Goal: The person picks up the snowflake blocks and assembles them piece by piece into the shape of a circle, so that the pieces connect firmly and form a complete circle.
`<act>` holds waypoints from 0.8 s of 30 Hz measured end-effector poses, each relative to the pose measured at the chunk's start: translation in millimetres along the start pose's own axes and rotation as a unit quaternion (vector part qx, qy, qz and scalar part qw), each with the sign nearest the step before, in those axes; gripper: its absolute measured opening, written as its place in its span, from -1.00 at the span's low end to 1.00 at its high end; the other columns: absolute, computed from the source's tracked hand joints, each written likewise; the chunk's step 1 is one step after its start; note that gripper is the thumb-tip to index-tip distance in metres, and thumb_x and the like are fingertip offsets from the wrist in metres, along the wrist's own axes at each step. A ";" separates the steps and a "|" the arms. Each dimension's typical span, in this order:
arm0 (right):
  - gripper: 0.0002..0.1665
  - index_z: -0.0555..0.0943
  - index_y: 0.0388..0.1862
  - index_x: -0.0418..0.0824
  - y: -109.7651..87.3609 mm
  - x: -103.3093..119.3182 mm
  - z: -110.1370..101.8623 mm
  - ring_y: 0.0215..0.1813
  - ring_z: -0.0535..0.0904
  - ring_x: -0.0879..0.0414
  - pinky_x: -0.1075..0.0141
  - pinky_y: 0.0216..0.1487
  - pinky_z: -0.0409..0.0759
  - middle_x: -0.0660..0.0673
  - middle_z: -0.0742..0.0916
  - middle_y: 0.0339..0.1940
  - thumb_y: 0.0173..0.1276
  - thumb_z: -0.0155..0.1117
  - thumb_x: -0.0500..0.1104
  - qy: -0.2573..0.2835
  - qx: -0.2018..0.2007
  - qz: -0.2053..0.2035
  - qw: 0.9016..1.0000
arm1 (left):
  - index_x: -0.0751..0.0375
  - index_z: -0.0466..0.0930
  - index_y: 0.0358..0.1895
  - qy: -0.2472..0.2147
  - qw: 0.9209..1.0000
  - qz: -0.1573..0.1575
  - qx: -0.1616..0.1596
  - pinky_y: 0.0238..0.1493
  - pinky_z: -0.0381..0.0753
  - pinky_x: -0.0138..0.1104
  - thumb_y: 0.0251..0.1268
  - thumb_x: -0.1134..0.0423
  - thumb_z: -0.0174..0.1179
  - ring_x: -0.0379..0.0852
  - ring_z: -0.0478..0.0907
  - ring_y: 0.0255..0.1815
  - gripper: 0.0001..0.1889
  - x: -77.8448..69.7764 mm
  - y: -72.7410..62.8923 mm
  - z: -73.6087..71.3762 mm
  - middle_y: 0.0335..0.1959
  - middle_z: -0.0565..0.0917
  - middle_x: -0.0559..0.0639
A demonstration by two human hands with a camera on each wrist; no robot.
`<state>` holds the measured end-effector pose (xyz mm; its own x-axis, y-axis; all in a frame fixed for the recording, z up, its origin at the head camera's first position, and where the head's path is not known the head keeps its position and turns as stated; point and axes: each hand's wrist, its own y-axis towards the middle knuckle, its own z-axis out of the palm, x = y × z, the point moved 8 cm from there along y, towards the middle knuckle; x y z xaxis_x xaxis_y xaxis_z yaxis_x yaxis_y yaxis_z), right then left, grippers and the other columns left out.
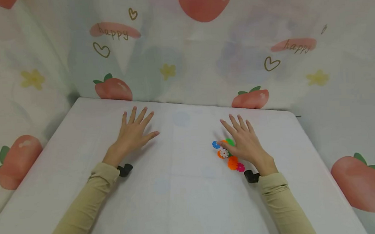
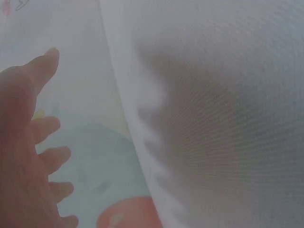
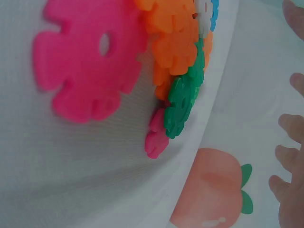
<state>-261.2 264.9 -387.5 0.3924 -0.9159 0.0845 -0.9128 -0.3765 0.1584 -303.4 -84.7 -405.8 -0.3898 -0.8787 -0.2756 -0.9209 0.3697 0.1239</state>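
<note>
Several snowflake-shaped plastic discs lie in a loose cluster on the white table. In the head view I make out a blue disc (image 1: 216, 144), a white disc (image 1: 223, 153), an orange disc (image 1: 232, 163) and a pink disc (image 1: 240, 167). The right wrist view shows the pink disc (image 3: 92, 57) close up and a green disc (image 3: 180, 107) behind it. My right hand (image 1: 244, 142) hovers over the cluster with fingers spread, partly hiding it. Off to the left, my left hand (image 1: 132, 132) is held above the table with fingers spread, holding nothing.
The white table (image 1: 185, 205) extends under both arms. Behind it hangs a printed cloth (image 1: 197, 60) with fruit, hearts and flowers. Black wrist devices (image 1: 125, 170) sit at both cuffs, and the beige sleeves (image 1: 84, 203) reach in from the front edge.
</note>
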 end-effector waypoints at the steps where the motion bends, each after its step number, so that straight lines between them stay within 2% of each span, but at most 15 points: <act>1: -0.02 0.19 0.67 -0.05 -0.1 -0.5 -0.1 0.68 -0.09 -0.41 -0.34 0.61 -0.14 -0.35 0.16 0.68 0.42 0.30 0.25 -0.001 -0.001 0.000 1.000 | 0.02 0.04 0.68 -0.001 1.000 0.001 0.000 0.59 -0.38 0.31 0.47 -0.29 0.12 0.30 -0.36 0.71 -0.12 -0.4 0.4 0.3 0.71 -0.05 0.15; 6: -0.04 0.26 0.63 -0.10 -0.7 -4.1 -1.8 0.66 -0.02 -0.44 -0.36 0.59 -0.08 -0.38 0.22 0.65 0.38 0.36 0.20 -0.002 -0.012 -0.004 1.000 | 0.06 0.08 0.66 -0.004 1.000 0.010 0.008 0.58 -0.37 0.34 0.47 -0.26 0.13 0.31 -0.30 0.71 -0.14 -7.8 3.0 6.0 0.70 0.00 0.17; 9: -0.12 0.36 0.56 -0.21 -1.4 -8.2 -3.1 0.61 0.10 -0.45 -0.37 0.56 0.02 -0.41 0.33 0.59 0.38 0.39 0.11 0.014 -0.013 -0.006 1.000 | 0.09 0.12 0.65 -0.007 0.999 0.033 0.022 0.57 -0.34 0.36 0.49 -0.25 0.12 0.32 -0.23 0.71 -0.17 -23.9 8.3 15.4 0.68 0.06 0.16; 14: -0.35 0.52 0.37 -0.35 -4.2 -17.9 -1.3 0.44 0.34 -0.40 -0.34 0.43 0.30 -0.41 0.53 0.42 0.40 0.41 -0.08 0.085 0.014 0.001 0.996 | 0.14 0.27 0.58 -0.032 0.995 0.086 0.044 0.56 -0.15 0.34 0.50 -0.19 0.16 0.30 0.01 0.67 -0.24 -70.3 25.2 32.0 0.61 0.26 0.16; 18: -0.50 0.60 0.27 -0.36 -5.0 -24.0 5.5 0.32 0.44 -0.34 -0.27 0.35 0.43 -0.37 0.64 0.29 0.43 0.39 -0.16 0.138 0.047 0.010 0.989 | 0.24 0.41 0.48 -0.065 0.989 0.117 0.066 0.52 0.14 0.22 0.47 -0.06 0.26 0.26 0.28 0.52 -0.34 -112.0 41.8 44.4 0.49 0.44 0.18; 24: -0.58 0.69 0.17 -0.32 0.0 -25.6 15.8 0.05 0.61 -0.20 -0.09 0.11 0.62 -0.28 0.74 0.06 0.40 0.42 -0.16 0.161 0.075 0.019 0.984 | 0.38 0.54 0.34 -0.133 0.971 0.141 0.138 0.30 0.51 -0.11 0.47 0.16 0.30 0.13 0.50 0.23 -0.49 -165.5 66.8 72.8 0.25 0.61 0.24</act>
<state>-273.0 286.2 -405.2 0.3516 -0.8467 0.3994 -0.9241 -0.3821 0.0037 -300.8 107.3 -421.3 -0.5819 -0.6349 -0.5083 -0.7295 0.6837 -0.0188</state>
